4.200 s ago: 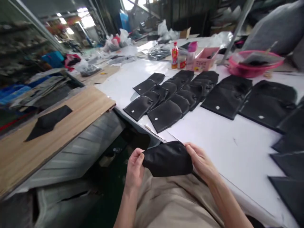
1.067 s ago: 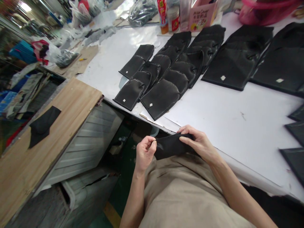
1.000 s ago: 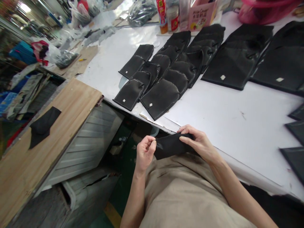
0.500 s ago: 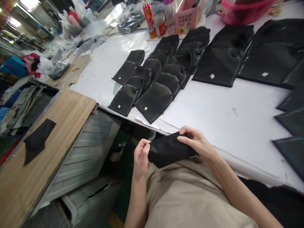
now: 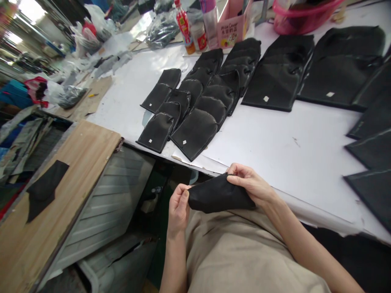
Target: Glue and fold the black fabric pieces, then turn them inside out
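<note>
A black leather-like piece (image 5: 218, 195) is stretched between my two hands, just in front of my body and below the table's edge. My left hand (image 5: 179, 207) pinches its left end between thumb and fingers. My right hand (image 5: 252, 183) grips the upper edge nearer the right end, thumb on top. The piece looks smooth and bends along its length; its underside is hidden. Beyond my hands, overlapping black pieces (image 5: 195, 128) with small white stickers lie in rows on the white tabletop (image 5: 262, 142).
Larger black pieces (image 5: 271, 83) lie at the right. At the back stand a red-labelled bottle (image 5: 183, 26), a pink box (image 5: 230, 28) and a pink basin (image 5: 302, 18). On the left, a wooden board (image 5: 82, 150) carries another black piece (image 5: 47, 189). Plastic bags (image 5: 62, 89) lie beyond.
The view has shifted slightly, so the table's things sit a little further left. Both hands keep hold of the black piece, whose upper edge now looks more bent.
</note>
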Motion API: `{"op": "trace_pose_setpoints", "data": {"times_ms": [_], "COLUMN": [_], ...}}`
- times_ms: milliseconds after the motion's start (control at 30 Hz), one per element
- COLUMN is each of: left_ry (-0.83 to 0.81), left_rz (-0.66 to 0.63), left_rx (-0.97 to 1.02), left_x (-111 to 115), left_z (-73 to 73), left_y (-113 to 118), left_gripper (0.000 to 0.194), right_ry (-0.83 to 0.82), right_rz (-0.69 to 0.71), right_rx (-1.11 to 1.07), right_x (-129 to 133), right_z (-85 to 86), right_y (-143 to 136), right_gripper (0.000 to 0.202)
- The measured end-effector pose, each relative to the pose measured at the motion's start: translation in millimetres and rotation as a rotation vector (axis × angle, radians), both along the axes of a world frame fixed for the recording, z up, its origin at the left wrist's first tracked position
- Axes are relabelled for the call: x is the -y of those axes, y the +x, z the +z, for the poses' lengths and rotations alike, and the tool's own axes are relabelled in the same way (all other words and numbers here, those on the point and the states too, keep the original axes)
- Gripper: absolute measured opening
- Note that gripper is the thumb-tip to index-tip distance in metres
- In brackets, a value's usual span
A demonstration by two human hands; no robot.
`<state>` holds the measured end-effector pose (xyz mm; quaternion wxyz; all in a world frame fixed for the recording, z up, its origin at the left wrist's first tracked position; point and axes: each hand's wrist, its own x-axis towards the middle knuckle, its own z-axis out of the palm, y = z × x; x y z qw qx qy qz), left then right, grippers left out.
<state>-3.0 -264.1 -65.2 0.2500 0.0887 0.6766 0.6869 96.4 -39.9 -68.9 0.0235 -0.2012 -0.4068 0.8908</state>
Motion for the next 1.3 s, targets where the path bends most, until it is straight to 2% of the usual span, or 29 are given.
{"op": "trace_pose_setpoints", "data": {"times_ms": [100, 167, 300, 400, 467, 567, 667, 733, 833, 967, 1133, 1300], "left_ry": [-0.065, -0.158, -0.354, -0.407, -0.408, -0.404, -0.386, -0.369, -0.354, -0.332, -0.275, -0.284], "left_rz": [-0.007, -0.023, -0.167, -0.269, -0.334, -0.375, -0.384, -0.397, -0.377, -0.327, -0.311, -0.268], "left_rx": [-0.079, -0.17, -0.438, -0.661, -0.717, -0.634, -0.477, -0.386, -0.3, -0.266, -0.259, -0.193], "left_x": [7, 11, 10, -7, -23, -41, -45, -44, -43, -44, -44, -47], "left_z": [-4.0, -0.6, 26.4, 48.8, 54.9, 49.5, 39.3, 35.6, 35.7, 37.7, 31.9, 29.2], "left_y": [-2, -6, -17, -17, -12, -5, -2, -1, 0, 1, 1, 2], "left_gripper": [0.032, 0.036, 0.042, 0.032, 0.036, 0.034, 0.031, 0.032, 0.034, 0.037, 0.039, 0.039], "right_ry": [0.031, 0.098, 0.348, 0.534, 0.613, 0.684, 0.68, 0.67, 0.69, 0.778, 0.901, 1.005], "right_rz": [0.007, 0.021, 0.096, 0.15, 0.172, 0.169, 0.2, 0.239, 0.209, 0.182, 0.219, 0.233], "right_rx": [0.016, 0.018, -0.041, -0.117, -0.163, -0.219, -0.288, -0.307, -0.23, -0.139, -0.093, -0.112], "right_x": [-1, -2, -4, 0, 5, 10, 7, 3, 1, 2, 3, 4], "right_z": [3.6, 7.2, 18.6, 28.7, 33.6, 35.8, 33.4, 31.4, 28.7, 23.9, 17.6, 15.4], "right_y": [0, -1, -5, -11, -15, -17, -14, -10, -7, -6, -6, -4], "right_gripper": [0.039, 0.038, 0.033, 0.029, 0.026, 0.017, 0.008, 0.008, 0.016, 0.02, 0.019, 0.024]}}
